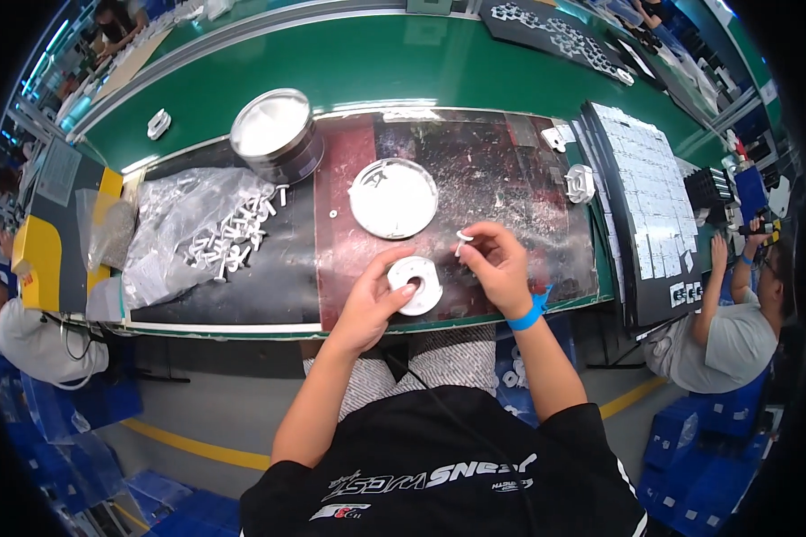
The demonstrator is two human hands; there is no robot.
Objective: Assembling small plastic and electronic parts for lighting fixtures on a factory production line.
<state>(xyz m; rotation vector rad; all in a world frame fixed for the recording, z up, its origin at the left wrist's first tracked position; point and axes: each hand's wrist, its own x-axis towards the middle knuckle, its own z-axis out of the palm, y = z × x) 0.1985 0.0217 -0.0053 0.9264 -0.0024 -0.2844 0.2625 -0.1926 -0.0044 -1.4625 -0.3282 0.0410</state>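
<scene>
- Left hand (367, 304): grip closed around the round white part (428, 292), fingers along its far-left edge, thumb laid over the face at the central hole.
- Round white part: held near the front edge of the surface (367, 76), in front of the body; can't tell whether it touches the surface.
- Right hand (500, 268): grip pinching a small white piece (463, 240) between thumb and fingertips. Piece sits right of the round white part, apart from it. Fine shape unclear, too small.
- Blue wristband (533, 309) on the right wrist.
- Shallow round dish (435, 204), whitish inside, lies just beyond both hands.
- Tall open tin (282, 161), white at the top, stands farther back, left of the dish.
- Small white ring (333, 214) lies left of the dish.
- Clear plastic bag (166, 215) at left; loose pile of white stemmed pieces (228, 240) at its right side.
- White molded part (579, 183) near the right end, beside a dark board (630, 268) bearing rows of pale pieces.
- Co-worker (725, 331) in grey at far right.
</scene>
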